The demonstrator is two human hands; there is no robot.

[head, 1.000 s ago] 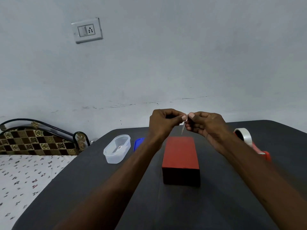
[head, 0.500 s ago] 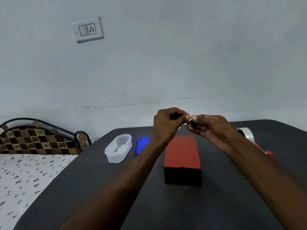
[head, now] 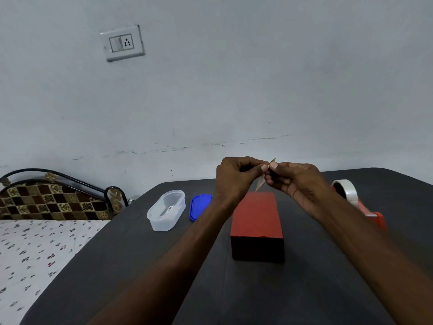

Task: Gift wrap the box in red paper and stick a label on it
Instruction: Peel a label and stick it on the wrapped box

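Red paper covers the box on every face that shows; it lies flat on the dark desk, long side running away from the person, the near end face in shadow, a faint seam line along the top near edge.

Changes against the picture half a second back:
- Label: a small pale slip, now showing more plainly; one corner pokes up above the fingertips and a strip hangs down below them. Before, almost none of it was visible.
- Left hand and right hand: still raised together above the far end of the box, fingertips meeting; little shift in place.
- Box: unmoved.

Grip, left hand: thumb and forefinger pinched on the label, other fingers curled.
Grip, right hand: thumb and forefinger pinched on the same label from the other side.
Label is clear of the box, held in the air above its far end.

Other items on the desk:
- Clear plastic tub, oval, left of the box, something small inside, too small to make out.
- Blue lid, just beside the tub, between tub and left forearm.
- Tape dispenser, red, with a roll of clear tape, right of the box, partly behind the right forearm.

Beyond the desk: bed with a flowered sheet, at left; switch plate on the wall.
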